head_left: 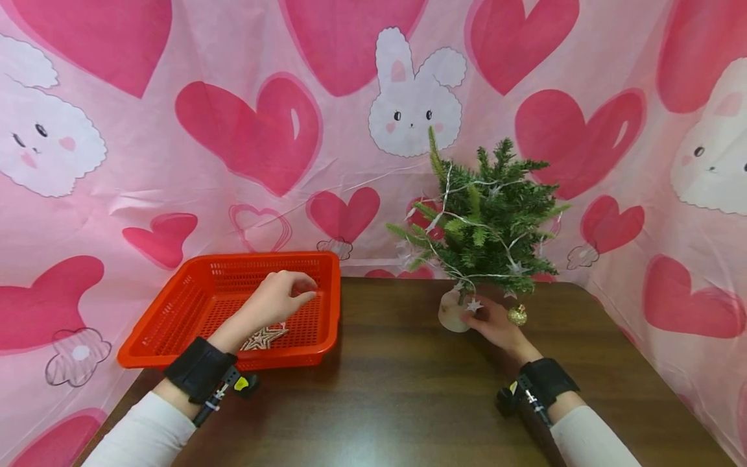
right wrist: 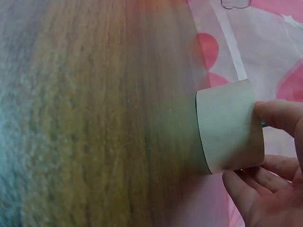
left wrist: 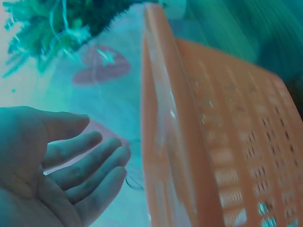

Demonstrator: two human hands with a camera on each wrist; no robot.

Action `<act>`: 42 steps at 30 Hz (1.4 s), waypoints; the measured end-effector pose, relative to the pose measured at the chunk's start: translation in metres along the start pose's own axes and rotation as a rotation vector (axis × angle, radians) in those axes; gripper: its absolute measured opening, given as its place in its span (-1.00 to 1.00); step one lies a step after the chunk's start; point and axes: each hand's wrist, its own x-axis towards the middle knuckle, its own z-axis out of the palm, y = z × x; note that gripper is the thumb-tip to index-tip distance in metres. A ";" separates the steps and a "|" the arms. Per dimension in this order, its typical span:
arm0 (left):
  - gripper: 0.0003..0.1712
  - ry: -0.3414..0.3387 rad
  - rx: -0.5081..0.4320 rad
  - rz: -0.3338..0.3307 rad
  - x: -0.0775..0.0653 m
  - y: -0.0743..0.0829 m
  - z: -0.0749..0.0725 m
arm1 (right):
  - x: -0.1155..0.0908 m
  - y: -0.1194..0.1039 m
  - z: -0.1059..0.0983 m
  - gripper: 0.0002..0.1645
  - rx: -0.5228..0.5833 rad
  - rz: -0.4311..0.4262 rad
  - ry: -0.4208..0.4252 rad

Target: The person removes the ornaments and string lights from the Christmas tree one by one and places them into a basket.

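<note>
A small green artificial Christmas tree (head_left: pixel 496 227), wound with a string of star lights, stands on the right of the table. My right hand (head_left: pixel 502 327) grips its round whitish base (head_left: pixel 450 314); in the right wrist view the thumb lies on one side of the base (right wrist: pixel 229 127) and the fingers on the other. Over the red plastic basket (head_left: pixel 334 305) hovers my left hand (head_left: pixel 277 298), its fingers loosely bent and holding nothing, as the left wrist view confirms. Partly hidden under that forearm, a brown star ornament (head_left: pixel 264 338) lies in the basket.
A gold ball ornament (head_left: pixel 517 315) hangs low on the tree, just above my right hand. The brown wooden table (head_left: pixel 385 389) ends at a pink cloth backdrop (head_left: pixel 338 149) with hearts and rabbits.
</note>
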 end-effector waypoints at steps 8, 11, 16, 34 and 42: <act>-0.75 0.135 -0.117 0.080 -0.004 0.038 0.009 | -0.001 0.000 0.003 -0.45 0.083 -0.120 0.052; -0.77 0.191 -0.174 0.143 -0.005 0.054 0.015 | -0.001 0.000 0.003 -0.46 0.044 -0.123 0.067; -0.81 0.241 -0.260 0.250 -0.005 0.076 0.033 | -0.004 -0.013 0.001 -0.47 -0.011 -0.106 0.082; -0.75 0.068 -0.470 0.353 0.002 0.125 0.099 | 0.003 0.002 0.004 -0.44 0.017 -0.072 0.084; -0.63 -0.028 -0.557 0.403 0.010 0.152 0.122 | 0.000 -0.004 0.002 -0.43 0.082 -0.093 0.078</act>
